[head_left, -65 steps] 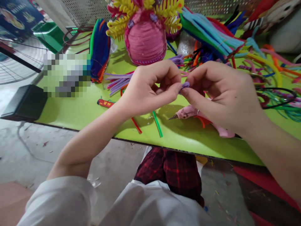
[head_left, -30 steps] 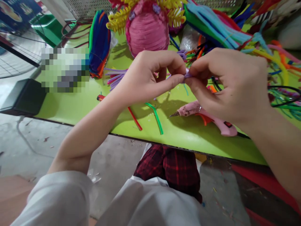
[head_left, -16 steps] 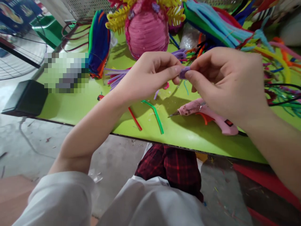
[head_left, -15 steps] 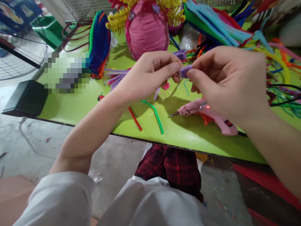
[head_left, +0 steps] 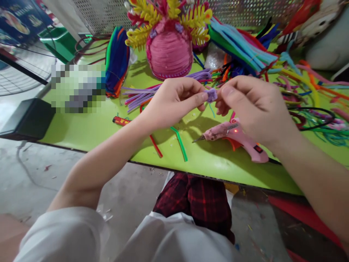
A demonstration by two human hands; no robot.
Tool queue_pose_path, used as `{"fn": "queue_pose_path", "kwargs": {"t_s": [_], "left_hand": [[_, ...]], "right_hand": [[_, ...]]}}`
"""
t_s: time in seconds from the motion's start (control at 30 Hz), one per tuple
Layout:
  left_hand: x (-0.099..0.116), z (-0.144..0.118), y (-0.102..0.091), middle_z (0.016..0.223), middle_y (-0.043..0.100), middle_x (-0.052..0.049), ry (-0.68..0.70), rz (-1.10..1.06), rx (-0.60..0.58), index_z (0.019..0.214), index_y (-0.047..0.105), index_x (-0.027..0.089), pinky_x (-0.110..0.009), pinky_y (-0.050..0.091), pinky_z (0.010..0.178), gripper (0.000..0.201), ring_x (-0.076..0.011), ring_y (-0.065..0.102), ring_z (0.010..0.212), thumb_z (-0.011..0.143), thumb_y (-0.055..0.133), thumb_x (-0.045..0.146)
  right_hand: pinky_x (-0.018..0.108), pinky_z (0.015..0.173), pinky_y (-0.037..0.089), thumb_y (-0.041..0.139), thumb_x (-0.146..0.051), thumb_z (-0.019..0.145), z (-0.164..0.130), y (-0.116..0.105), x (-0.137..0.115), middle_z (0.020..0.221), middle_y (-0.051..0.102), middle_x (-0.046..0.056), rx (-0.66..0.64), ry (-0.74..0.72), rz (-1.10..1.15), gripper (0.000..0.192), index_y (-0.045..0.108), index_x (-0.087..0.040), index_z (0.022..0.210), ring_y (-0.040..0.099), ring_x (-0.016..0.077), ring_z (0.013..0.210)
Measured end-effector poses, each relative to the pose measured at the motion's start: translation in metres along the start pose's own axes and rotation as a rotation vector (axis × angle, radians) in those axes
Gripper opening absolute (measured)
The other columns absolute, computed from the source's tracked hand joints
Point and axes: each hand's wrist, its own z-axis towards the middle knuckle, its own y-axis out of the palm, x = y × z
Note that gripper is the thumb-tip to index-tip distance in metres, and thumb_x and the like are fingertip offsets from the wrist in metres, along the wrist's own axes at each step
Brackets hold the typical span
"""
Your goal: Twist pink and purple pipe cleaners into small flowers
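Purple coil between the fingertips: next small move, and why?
Probably reach the right hand down to the pink glue gun. The left hand pinches the purple coil by itself, the right hand's fingers stand just off it, and the gun lies directly below with its light on.

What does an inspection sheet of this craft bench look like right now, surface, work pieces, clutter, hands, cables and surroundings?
Surface: green table, glue crumbs near the front edge.
Job's things: small purple coil, pinched in the left hand; right hand beside it.
Clutter: pink glue gun lying down, light lit; loose green stem, red stem, purple stems, pink woven ornament, mixed stem bundles.
Hands: both bare, above the table.
Cables: black cable at right.
Surroundings: black box, concrete floor.
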Motion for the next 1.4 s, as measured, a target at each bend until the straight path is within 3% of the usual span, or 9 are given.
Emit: {"fn": "queue_pose_path", "kwargs": {"t_s": [0.1,0.27,0.5,0.63,0.8,0.97,1.13,1.27,1.4], "left_hand": [[0.001,-0.002,0.001,0.075,0.074,-0.002,0.031,-0.009,-0.005,0.083,0.070,0.017,-0.021,0.055,0.064,0.027,-0.0101,0.067,0.070,0.090,0.077,0.042],[0.003,-0.007,-0.002,0.079,0.074,-0.003,0.148,0.089,0.063,0.086,0.075,0.017,-0.023,0.054,0.066,0.018,-0.0120,0.067,0.075,0.088,0.079,0.035],[0.010,-0.003,-0.011,0.090,0.079,-0.005,-0.041,-0.113,-0.123,0.094,0.077,0.017,-0.017,0.044,0.049,0.029,-0.0077,0.065,0.065,0.098,0.065,0.043],[0.008,-0.002,-0.007,0.087,0.079,-0.003,-0.073,-0.221,-0.092,0.093,0.076,0.017,-0.016,0.038,0.044,0.022,-0.0045,0.060,0.057,0.094,0.071,0.038],[0.005,-0.002,0.002,0.073,0.073,0.000,-0.134,-0.295,-0.053,0.086,0.072,0.015,-0.014,0.033,0.037,0.023,-0.0013,0.049,0.045,0.085,0.082,0.036],[0.005,-0.005,0.006,0.079,0.074,-0.002,-0.142,-0.330,-0.109,0.085,0.069,0.015,-0.014,0.044,0.041,0.019,-0.0059,0.061,0.058,0.089,0.076,0.032],[0.003,-0.009,0.006,0.091,0.074,-0.002,0.043,-0.175,-0.144,0.099,0.072,0.016,-0.015,0.051,0.058,0.018,-0.0066,0.065,0.076,0.099,0.059,0.030],[-0.002,-0.008,0.007,0.080,0.066,0.000,0.207,-0.006,-0.138,0.089,0.068,0.015,-0.017,0.048,0.068,0.033,-0.0054,0.059,0.073,0.105,0.053,0.040],[-0.003,-0.007,0.009,0.071,0.059,0.002,0.352,0.181,-0.087,0.082,0.064,0.014,-0.019,0.039,0.064,0.028,-0.0050,0.050,0.068,0.104,0.052,0.027]], "right_hand": [[0.017,0.043,0.047,0.070,-0.038,0.097,-0.002,0.001,0.000,0.073,0.057,-0.002,-0.081,0.004,-0.033,0.017,0.069,-0.023,0.090,0.054,0.0090,0.060],[0.020,0.043,0.048,0.073,-0.038,0.094,0.001,0.000,-0.010,0.069,0.055,-0.002,-0.137,0.140,0.140,0.022,0.068,-0.022,0.080,0.054,0.0091,0.056],[0.028,0.056,0.044,0.069,-0.039,0.096,0.003,-0.012,-0.005,0.068,0.059,-0.002,-0.101,-0.062,-0.177,0.018,0.072,-0.024,0.087,0.051,0.0125,0.060],[0.028,0.061,0.043,0.062,-0.036,0.100,0.003,-0.015,0.001,0.073,0.064,-0.001,-0.135,-0.108,-0.200,0.018,0.073,-0.024,0.093,0.055,0.0141,0.066],[0.029,0.062,0.052,0.060,-0.033,0.100,-0.001,-0.012,0.004,0.082,0.069,0.000,-0.146,-0.030,-0.058,0.014,0.071,-0.026,0.096,0.061,0.0160,0.070],[0.033,0.069,0.050,0.065,-0.033,0.098,0.000,-0.010,0.008,0.086,0.071,0.001,-0.152,-0.136,-0.157,0.010,0.070,-0.026,0.094,0.064,0.0184,0.076],[0.034,0.068,0.044,0.060,-0.025,0.097,0.004,-0.011,0.006,0.079,0.064,0.001,-0.189,-0.259,-0.275,0.011,0.066,-0.023,0.088,0.058,0.0175,0.071],[0.032,0.065,0.041,0.058,-0.020,0.097,0.003,-0.011,0.002,0.078,0.062,0.000,-0.258,-0.295,-0.308,0.011,0.064,-0.021,0.088,0.056,0.0157,0.068],[0.031,0.062,0.039,0.054,-0.016,0.096,0.001,-0.012,0.001,0.078,0.061,0.001,-0.302,-0.354,-0.325,0.010,0.062,-0.019,0.089,0.054,0.0146,0.066]]}}
